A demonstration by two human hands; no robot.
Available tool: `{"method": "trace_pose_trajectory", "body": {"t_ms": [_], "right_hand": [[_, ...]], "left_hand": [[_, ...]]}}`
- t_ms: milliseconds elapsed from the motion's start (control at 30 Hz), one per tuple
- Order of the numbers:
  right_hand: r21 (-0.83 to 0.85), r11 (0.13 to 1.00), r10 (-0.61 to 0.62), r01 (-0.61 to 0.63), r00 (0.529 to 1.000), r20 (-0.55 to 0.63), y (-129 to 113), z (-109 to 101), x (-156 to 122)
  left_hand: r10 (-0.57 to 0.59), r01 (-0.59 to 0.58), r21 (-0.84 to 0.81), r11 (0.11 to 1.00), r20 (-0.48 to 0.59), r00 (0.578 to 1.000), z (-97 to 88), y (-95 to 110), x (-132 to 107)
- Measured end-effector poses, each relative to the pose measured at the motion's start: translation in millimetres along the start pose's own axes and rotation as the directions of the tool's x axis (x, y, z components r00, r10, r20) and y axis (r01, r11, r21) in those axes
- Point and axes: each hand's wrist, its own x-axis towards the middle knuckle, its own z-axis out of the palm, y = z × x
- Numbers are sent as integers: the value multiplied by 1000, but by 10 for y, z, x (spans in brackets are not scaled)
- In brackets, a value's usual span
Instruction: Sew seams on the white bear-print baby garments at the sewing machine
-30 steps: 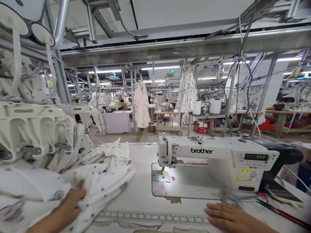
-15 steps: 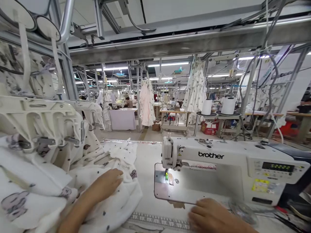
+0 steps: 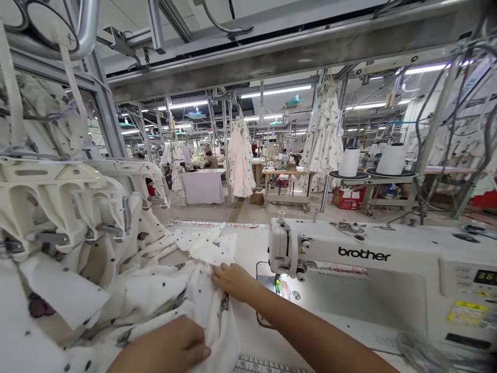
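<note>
Right hand [image 3: 233, 282] reaches in from 3 o'clock of the head view, its fingers drawn narrow and pinching an edge of the white printed fabric [image 3: 163, 290], just beside the presser foot [image 3: 278, 282] of the Brother sewing machine [image 3: 361, 254]. Left hand [image 3: 166, 344] sits at 6 o'clock, closed over a bunched fold of the same fabric, right at the bottom edge of the frame. The fabric lies on the white sewing table [image 3: 248, 235], left of the machine, its long axis running from about 7 o'clock toward 1 o'clock. Its loose flap [image 3: 205, 246] points toward the table's far edge, and stops near it. Open room is a bare strip of tabletop between flap and machine head — narrow. At 9 o'clock, a cream metal fixture [image 3: 50, 202] crowds the fabric, and a printed ruler strip [image 3: 272, 365] runs along the near edge.
</note>
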Motion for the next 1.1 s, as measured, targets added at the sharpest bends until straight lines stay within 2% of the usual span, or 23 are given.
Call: {"method": "trace_pose_trajectory", "body": {"t_ms": [67, 100, 167, 267, 367, 467, 600, 667, 733, 800, 833, 900, 967, 1000, 1100], "right_hand": [[27, 999, 40, -39, 999, -30, 47, 38, 32], [47, 997, 59, -56, 996, -61, 67, 19, 30], [98, 990, 115, -100, 981, -159, 89, -94, 4], [203, 964, 234, -170, 906, -354, 67, -387, -58], [315, 941, 276, -120, 810, -517, -16, -700, -116], [378, 926, 253, 5, 734, -630, -137, -943, -138], [460, 875, 273, 151, 630, -727, -318, -1186, -149], [542, 823, 330, 169, 633, -700, -392, -1305, -194], [608, 790, 399, 79, 687, -608, -437, -1427, -280], [602, 794, 446, -82, 751, -487, -452, -1543, -394], [566, 807, 458, -168, 784, -419, -452, -1596, -456], [465, 825, 479, -320, 834, -275, -453, -1686, -581], [407, 805, 520, -431, 844, -134, -475, -1755, -709], [413, 784, 540, -464, 837, -86, -498, -1786, -777], [609, 656, 542, -446, 840, 32, -616, -1888, -1003]], "left_hand": [[55, -53, -109, 993, 8, 998, -158, -58, 42], [75, -80, -149, 986, -42, 996, -217, -96, 104], [80, -120, -184, 976, -211, 974, -278, -175, 288], [68, -194, -230, 954, -462, 884, -254, -245, 594], [94, -313, -304, 900, -566, 819, -197, -206, 747], [114, -428, -425, 798, -591, 799, -218, -93, 672], [212, -526, -663, 533, -497, 842, -371, 23, 396], [199, -526, -720, 452, -494, 846, -448, 18, 264], [114, -554, -708, 438, -567, 816, -506, -16, 147], [29, -597, -606, 526, -689, 725, -546, -34, 38], [6, -606, -524, 598, -753, 658, -560, -24, -16], [20, -566, -307, 765, -868, 496, -579, 44, -122], [113, -451, -49, 891, -939, 326, -590, 165, -224], [173, -379, 74, 922, -957, 234, -596, 236, -273], [324, -230, 314, 921, -946, 5, -630, 444, -415]]}}
